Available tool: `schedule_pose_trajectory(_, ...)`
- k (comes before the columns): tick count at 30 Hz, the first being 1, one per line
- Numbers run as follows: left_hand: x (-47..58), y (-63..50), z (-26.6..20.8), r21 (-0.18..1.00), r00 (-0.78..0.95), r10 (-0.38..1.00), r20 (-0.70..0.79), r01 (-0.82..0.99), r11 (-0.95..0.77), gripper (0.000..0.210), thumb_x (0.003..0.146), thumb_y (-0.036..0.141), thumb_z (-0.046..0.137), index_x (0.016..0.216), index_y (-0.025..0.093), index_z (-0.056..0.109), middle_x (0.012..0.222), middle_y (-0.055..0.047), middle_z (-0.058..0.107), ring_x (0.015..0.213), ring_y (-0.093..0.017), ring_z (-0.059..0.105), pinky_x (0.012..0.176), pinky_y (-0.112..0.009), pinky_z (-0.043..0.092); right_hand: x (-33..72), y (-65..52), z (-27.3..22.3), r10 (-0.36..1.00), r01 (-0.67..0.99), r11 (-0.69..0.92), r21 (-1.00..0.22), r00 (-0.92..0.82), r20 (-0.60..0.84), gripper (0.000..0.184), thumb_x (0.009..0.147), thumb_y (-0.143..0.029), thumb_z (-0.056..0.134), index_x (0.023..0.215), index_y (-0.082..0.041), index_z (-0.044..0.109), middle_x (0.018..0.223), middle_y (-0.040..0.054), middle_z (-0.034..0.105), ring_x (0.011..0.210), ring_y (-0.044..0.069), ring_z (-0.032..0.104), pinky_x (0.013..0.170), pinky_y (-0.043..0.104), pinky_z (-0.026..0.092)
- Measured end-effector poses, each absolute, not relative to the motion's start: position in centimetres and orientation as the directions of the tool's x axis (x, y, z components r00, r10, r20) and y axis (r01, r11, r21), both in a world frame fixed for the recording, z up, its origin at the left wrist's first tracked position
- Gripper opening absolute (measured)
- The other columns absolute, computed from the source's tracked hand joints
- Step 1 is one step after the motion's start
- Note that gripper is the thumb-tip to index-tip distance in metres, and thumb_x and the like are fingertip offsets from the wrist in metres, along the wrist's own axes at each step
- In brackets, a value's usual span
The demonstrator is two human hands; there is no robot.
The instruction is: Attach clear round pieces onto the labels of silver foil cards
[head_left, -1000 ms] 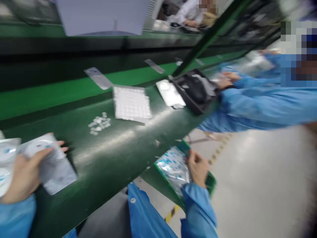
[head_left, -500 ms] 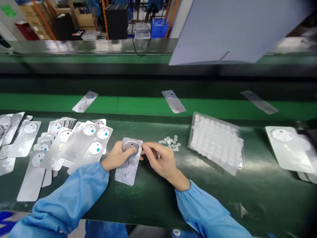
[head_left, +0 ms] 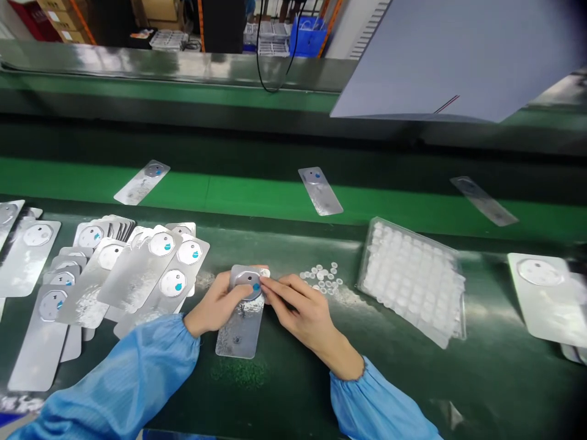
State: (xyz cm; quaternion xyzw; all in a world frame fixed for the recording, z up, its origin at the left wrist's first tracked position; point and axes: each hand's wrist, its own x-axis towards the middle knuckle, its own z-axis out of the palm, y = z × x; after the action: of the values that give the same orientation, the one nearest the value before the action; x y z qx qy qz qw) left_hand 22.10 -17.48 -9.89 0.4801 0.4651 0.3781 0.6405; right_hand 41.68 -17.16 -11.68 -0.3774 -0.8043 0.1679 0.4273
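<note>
A silver phone back cover (head_left: 238,339), with a round camera area and a blue mark near its top, is tilted above the bench in my left hand (head_left: 214,308). My left thumb lies across the round area, the fingers behind the cover. My right hand (head_left: 300,305) is at the cover's upper right edge, thumb and index finger pinched together. Whatever sits between those fingertips is too small to make out. Just right of my hands, several small clear round pieces (head_left: 321,278) lie loose on the dark green bench.
Overlapping back covers (head_left: 137,269) are heaped on the left. A clear tray (head_left: 413,281) of whitish round pieces stands to the right, and more covers (head_left: 545,299) lie beyond it. Single covers (head_left: 320,190) rest on the green strip behind. A pale panel (head_left: 440,55) hangs above.
The view has shifted down a little. The cover is turned so its blue mark shows beside my left thumb. My right fingertips have come in against the cover's edge.
</note>
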Motion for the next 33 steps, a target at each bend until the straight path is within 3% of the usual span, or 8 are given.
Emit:
schedule_pose_trajectory(6, 21.8, -18.1, -10.5, 0.94, 0.272, 0.911, -0.309, -0.056, 0.336, 0.042, 0.098, 0.038, 0.05, 0.127, 0.018, 0.074, 0.141, -0.005, 0.066, 0.13, -0.029, 0.058, 0.113, -0.036, 0.044, 41.9, -17.4, -11.4, 0.739, 0.502, 0.669, -0.548, -0.368, 0.564, 0.022, 0.1, -0.015, 0.064, 0.116, -0.02, 0.076, 0.086, 0.0058, 0.073, 0.07, 0.015, 0.069, 0.065, 0.026, 0.061)
schedule_pose_trajectory(14, 22.0, -18.3, -10.1, 0.955, 0.203, 0.935, -0.291, 0.007, 0.295, 0.035, 0.095, 0.039, 0.053, 0.113, 0.023, 0.079, 0.131, -0.003, 0.072, 0.13, -0.03, 0.06, 0.111, -0.036, 0.047, 41.4, -17.6, -10.9, 0.73, 0.523, 0.678, -0.516, -0.396, 0.557, 0.018, 0.101, -0.016, 0.061, 0.108, -0.02, 0.076, 0.087, 0.0061, 0.073, 0.074, 0.016, 0.071, 0.069, 0.028, 0.062)
schedule_pose_trajectory(19, 22.2, -18.1, -9.5, 0.958, 0.22, 0.936, -0.274, -0.021, 0.285, 0.033, 0.093, 0.036, 0.053, 0.107, 0.023, 0.08, 0.126, -0.003, 0.075, 0.13, -0.028, 0.061, 0.115, -0.036, 0.045, 41.2, -17.7, -10.9, 0.731, 0.56, 0.677, -0.477, -0.434, 0.527, 0.015, 0.103, -0.016, 0.056, 0.103, -0.019, 0.071, 0.087, 0.006, 0.072, 0.068, 0.014, 0.067, 0.056, 0.024, 0.055)
schedule_pose_trajectory(27, 22.1, -18.1, -10.4, 0.962, 0.257, 0.935, -0.246, -0.056, 0.268, 0.037, 0.097, 0.039, 0.049, 0.113, 0.023, 0.079, 0.134, -0.003, 0.071, 0.136, -0.029, 0.056, 0.118, -0.037, 0.042, 41.1, -17.7, -10.9, 0.722, 0.572, 0.687, -0.448, -0.467, 0.511, 0.013, 0.105, -0.016, 0.052, 0.105, -0.018, 0.065, 0.088, 0.0063, 0.068, 0.066, 0.014, 0.064, 0.054, 0.024, 0.051)
schedule_pose_trajectory(33, 21.7, -18.2, -11.6, 0.965, 0.156, 0.952, -0.262, 0.011, 0.264, 0.037, 0.097, 0.04, 0.051, 0.115, 0.024, 0.079, 0.128, -0.005, 0.073, 0.131, -0.03, 0.059, 0.115, -0.04, 0.044, 41.0, -17.7, -10.9, 0.695, 0.563, 0.711, -0.42, -0.474, 0.541, 0.012, 0.104, -0.014, 0.052, 0.106, -0.019, 0.062, 0.089, 0.006, 0.068, 0.069, 0.014, 0.065, 0.055, 0.024, 0.051)
